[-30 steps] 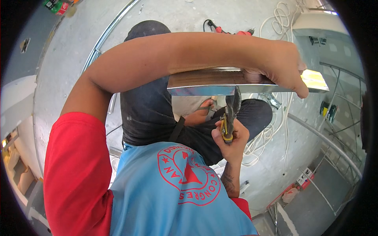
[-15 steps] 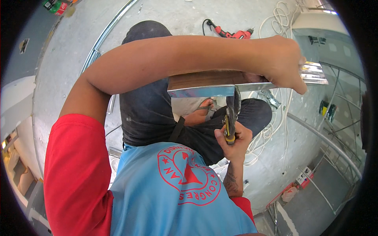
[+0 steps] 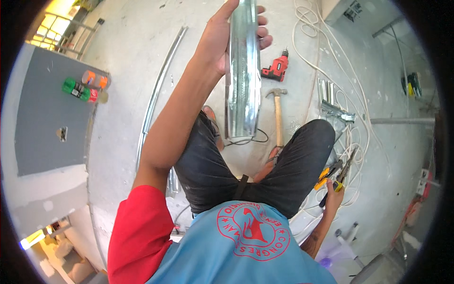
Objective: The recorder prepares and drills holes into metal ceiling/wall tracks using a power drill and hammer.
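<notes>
In my left hand (image 3: pixel 216 40) is a shiny metal channel (image 3: pixel 244 90), held lengthwise above the floor in front of my knees. The fingers curl around its far part, and its near end points toward me. My right hand (image 3: pixel 335 191) is low beside my right knee, closed on the handles of tin snips (image 3: pixel 348 165) with dark blades and yellow-and-black grips. An orange-and-black hand tool (image 3: pixel 323 177) lies right next to the snips. I cannot tell whether my right fingers touch it.
A claw hammer (image 3: pixel 278 113) and a red drill (image 3: pixel 276 67) lie on the floor ahead. Cut metal pieces (image 3: pixel 336 106) and white cable (image 3: pixel 359 137) lie to the right. Long metal strips (image 3: pixel 158 90) lie on the left, near green (image 3: pixel 75 89) and orange (image 3: pixel 96 79) bottles.
The channel has swung from crosswise to lengthwise and moved away from me. The snips have left its edge and gone down to the right with my right hand. The view has shifted.
</notes>
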Tool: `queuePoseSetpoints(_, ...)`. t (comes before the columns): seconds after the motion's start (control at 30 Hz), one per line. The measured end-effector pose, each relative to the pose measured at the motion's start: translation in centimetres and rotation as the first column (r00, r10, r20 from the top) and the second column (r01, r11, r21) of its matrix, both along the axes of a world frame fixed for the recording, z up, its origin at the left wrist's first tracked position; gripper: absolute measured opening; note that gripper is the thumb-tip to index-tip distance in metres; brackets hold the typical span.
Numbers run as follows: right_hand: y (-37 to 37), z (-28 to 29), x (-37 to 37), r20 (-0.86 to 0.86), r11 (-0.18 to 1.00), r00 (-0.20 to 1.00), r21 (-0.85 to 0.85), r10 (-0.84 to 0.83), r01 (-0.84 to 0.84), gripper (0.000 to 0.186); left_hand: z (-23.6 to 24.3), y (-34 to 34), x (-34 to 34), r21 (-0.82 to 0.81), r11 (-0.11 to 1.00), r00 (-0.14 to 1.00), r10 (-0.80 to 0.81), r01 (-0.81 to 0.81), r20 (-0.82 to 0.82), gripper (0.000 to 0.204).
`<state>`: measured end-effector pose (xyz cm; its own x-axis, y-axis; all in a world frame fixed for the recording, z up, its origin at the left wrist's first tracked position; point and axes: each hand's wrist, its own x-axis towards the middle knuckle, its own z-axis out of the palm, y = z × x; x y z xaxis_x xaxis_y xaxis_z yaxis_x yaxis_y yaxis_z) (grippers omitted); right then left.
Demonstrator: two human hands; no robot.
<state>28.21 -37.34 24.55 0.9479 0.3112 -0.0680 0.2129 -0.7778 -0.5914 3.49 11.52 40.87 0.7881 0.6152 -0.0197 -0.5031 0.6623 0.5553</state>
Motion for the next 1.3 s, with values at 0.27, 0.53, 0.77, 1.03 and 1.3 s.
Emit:
queuePoseSetpoints(0.27,-14.6,-18.8,2.3,-0.283,0.809,0.879,-0.562,-0.385,0.174,0.095,3.9,-4.6,1.4,0.273,0.876,0.914,0.406,-0.397,0.025,0.055)
queuePoseSetpoints(0.53,4.3,-3.8,1.6,-0.051,0.820,0.998,0.572,0.042,-0.005,0.066,6.3,-8.0,2.8,0.325,0.797,0.855,0.512,-0.509,0.083,0.061)
queuePoseSetpoints(0.77,21.5,11.3,-9.0,-0.079,0.084,0.401,0.996,0.912,0.006,0.055,6.7,-10.0,3.6,0.466,0.673,0.816,0.513,-0.574,0.264,0.054)
queuePoseSetpoints(1.03,23.4,13.3,-8.2,-0.336,0.299,0.493,0.942,0.802,0.155,0.025,4.7,-8.9,-5.2,0.809,0.489,0.766,0.364,0.326,-0.529,0.050)
queuePoseSetpoints(1.3,20.8,16.0,-6.1,-0.059,0.438,0.630,0.769,0.774,-0.466,0.017,10.5,-11.3,-2.8,0.785,-0.537,0.807,0.584,0.309,0.082,0.039)
